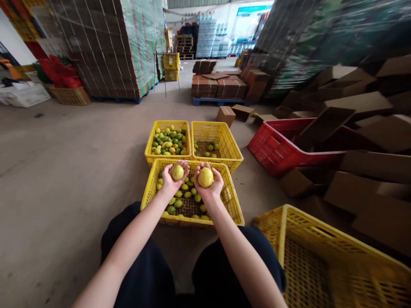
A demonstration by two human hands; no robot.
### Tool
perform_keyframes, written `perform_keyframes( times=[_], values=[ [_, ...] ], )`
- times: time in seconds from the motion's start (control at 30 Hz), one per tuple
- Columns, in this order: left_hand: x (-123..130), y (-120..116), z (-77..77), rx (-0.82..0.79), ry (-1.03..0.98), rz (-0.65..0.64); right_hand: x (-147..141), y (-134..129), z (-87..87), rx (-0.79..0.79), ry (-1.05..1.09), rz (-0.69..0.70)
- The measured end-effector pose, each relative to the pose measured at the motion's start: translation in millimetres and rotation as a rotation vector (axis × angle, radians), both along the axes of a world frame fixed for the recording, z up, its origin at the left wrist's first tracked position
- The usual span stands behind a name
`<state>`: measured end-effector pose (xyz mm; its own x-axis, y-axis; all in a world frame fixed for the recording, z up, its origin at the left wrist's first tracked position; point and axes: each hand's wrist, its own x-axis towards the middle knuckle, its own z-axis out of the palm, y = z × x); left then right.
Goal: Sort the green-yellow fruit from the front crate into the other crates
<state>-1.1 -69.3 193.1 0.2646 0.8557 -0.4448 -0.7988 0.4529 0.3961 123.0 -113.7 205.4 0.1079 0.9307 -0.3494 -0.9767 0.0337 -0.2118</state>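
Note:
My left hand (pixel 171 179) cups a small yellow-green fruit (pixel 177 172), palm up. My right hand (pixel 210 185) cups a larger yellow fruit (pixel 205 177) the same way. Both hands hover over the near yellow crate (pixel 233 204), which holds several green and yellow fruits on its floor. Beyond it stand two more yellow crates side by side: the far left crate (pixel 149 147) is well filled with fruit, and the far right crate (pixel 233 147) holds only a few.
An empty yellow crate (pixel 321 252) lies at my right knee. A red crate (pixel 276 149) and a heap of cardboard boxes (pixel 369 171) fill the right side. Wrapped pallets (pixel 109 47) stand at the back left, on bare concrete floor (pixel 70 162).

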Motion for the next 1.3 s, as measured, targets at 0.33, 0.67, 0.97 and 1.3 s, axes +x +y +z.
perform_keyframes(
  times=[0.33, 0.67, 0.97, 1.3],
  values=[
    [12, -54, -86.8, -0.342, 0.663, -0.507, 38, -16, 13.6, -0.027, 0.009, -0.104],
    [-4, 54, -7.5, 0.045, 0.818, -0.329, 60, -30, 26.9, 0.018, 0.005, -0.136],
    [-36, 29, -20.7, 0.206, 1.207, -0.605, 59, -29, 26.4, -0.086, -0.014, -0.064],
    [-62, 6, -12.4, 0.557, 1.807, -0.951, -15, -59, -62.6, -0.421, -0.367, 0.619]
  ],
)
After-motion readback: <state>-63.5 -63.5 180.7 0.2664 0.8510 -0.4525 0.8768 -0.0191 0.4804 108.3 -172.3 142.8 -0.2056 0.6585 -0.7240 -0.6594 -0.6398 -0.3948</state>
